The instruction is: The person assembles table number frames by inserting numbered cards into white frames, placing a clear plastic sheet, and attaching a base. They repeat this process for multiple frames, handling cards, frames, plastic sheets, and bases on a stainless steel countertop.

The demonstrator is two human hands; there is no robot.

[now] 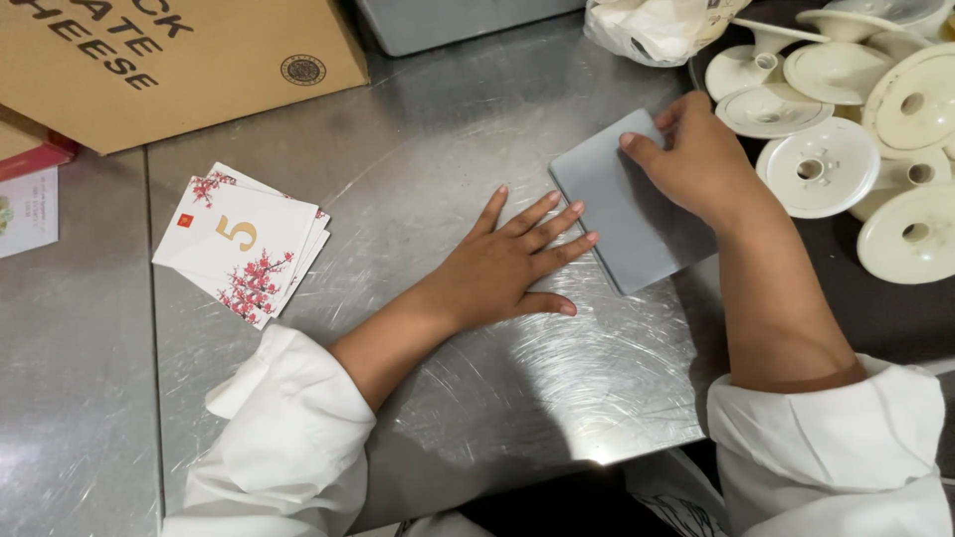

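Pressing a flat grey rectangular card (632,214) onto the scratched stainless steel bench (448,129) with both hands.

The left hand (512,261) lies open, palm down, fingers spread, its fingertips touching the grey card's left edge and gripping nothing. The right hand (696,159) rests on the card's far right corner, fingers loosely curled over it, thumb on top; whether it pinches the card I cannot tell. The card sits near the bench's right edge. A fanned stack of white cards with red blossom prints (244,244) lies well apart towards the left. Cream plastic discs with centre holes (826,164) crowd the far right corner, a brown cardboard box (169,65) the far left.
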